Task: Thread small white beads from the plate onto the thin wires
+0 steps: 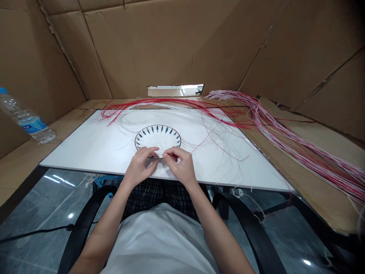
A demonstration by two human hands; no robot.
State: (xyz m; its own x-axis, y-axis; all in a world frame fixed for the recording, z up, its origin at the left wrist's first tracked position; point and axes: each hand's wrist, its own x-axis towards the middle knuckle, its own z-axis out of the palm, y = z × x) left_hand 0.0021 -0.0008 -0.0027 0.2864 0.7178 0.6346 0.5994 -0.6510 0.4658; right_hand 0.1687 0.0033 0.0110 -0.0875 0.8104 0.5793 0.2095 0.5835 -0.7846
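One round white plate (pixel 157 129) with a dark rim and blue petal-like marks sits just in front of the two hands, near the front edge of a white rectangular tabletop (pixel 91 148). Small whitish bits (pixel 159 141) lie in it, too fine to make out singly. The left hand (pixel 141 164) is at the plate's near left edge, thumb and forefinger curved apart with a gap between them. The right hand (pixel 181 164) is at the near right edge, thumb and forefinger pressed together at the tips; what they pinch is too small to tell. The fingertips of both hands are close together over the near rim, without clearly meeting.

A thin red strand (pixel 205 137) slants up and away from beside the right hand. Beyond the plate, a loose bundle of long red strands (pixel 171 101) arcs across the far edge of the tabletop, with pale, hair-thin strands (pixel 128 117) spread below it. Farther right, a thick pink-and-white bundle of strands (pixel 273 127) runs along brown cardboard (pixel 296 186). At the far left stands a clear plastic bottle (pixel 35 125) with a blue cap and label, tilted in the view. Brown cardboard walls (pixel 159 45) enclose the far side, pierced by a narrow rectangular slot (pixel 171 90).
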